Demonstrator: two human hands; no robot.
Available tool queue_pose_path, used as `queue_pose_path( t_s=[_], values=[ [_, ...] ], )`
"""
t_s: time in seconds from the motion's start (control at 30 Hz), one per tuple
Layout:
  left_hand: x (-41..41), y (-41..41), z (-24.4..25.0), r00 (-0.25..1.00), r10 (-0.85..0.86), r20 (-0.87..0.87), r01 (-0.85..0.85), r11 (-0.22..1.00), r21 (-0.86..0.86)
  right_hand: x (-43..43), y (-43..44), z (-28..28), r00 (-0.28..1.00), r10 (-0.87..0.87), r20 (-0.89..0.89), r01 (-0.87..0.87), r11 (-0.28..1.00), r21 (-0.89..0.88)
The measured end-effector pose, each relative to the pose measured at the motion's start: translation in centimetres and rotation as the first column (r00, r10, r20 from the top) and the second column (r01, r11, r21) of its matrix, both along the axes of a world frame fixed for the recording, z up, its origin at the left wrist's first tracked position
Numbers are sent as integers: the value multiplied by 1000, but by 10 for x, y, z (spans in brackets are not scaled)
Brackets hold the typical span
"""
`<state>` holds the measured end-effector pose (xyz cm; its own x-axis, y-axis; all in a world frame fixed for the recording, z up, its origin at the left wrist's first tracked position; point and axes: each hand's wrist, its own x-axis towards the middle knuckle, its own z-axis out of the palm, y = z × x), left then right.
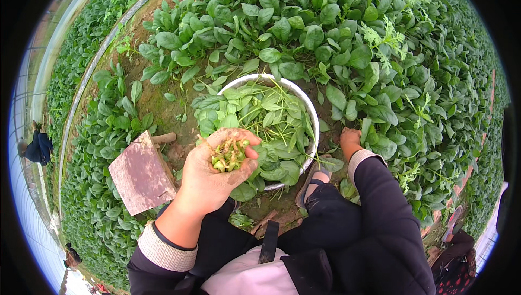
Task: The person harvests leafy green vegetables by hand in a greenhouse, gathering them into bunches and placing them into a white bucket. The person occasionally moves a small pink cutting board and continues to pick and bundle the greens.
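Observation:
My left hand (pixel 220 165) is raised over the near left part of a round, white-rimmed basin (pixel 314 128). Its fingers curl around a bunch of leafy greens (pixel 230 154), whose cut stem ends and roots face up. Loose picked leaves (pixel 268 112) fill the basin, some hanging over its rim. To the right of the basin, my right hand (pixel 351 137) reaches low to the base of the growing leafy plants (pixel 382 112). Leaves and its own wrist hide its fingers, so what it grips cannot be made out.
A small wooden stool (pixel 142 173) lies tipped on the left. Dense green rows surround the basin, with a pale curved border strip (pixel 87 67) at left. My sandalled foot (pixel 315 183) is beside the basin. Other people crouch at far left (pixel 38 147) and lower right (pixel 458 258).

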<state>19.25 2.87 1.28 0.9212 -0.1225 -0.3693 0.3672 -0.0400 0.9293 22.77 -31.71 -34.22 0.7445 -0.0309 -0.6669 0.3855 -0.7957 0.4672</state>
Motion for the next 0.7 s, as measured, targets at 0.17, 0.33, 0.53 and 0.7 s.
queue_pose_path(
  t_s=[0.17, 0.33, 0.53, 0.7],
  values=[
    [-4, -7, 3, 1000, -22, -16, 22, 1000, 16, -7, -17, 7, 994, -86, 66, 86, 996, 7],
    [-14, 0, 6, 991, 129, 38, -117, 969, -219, 14, 20, 110, 982, -171, 77, 134, 927, 351],
    [-26, 2, 6, 991, 124, 40, -100, 917, -387, 47, 16, 180, 726, -622, -293, 342, -43, 939],
    [-32, 5, 13, 994, 97, 42, -75, 928, -365, 42, 88, 297, 780, -445, -439, 135, -566, 813]
  ],
)
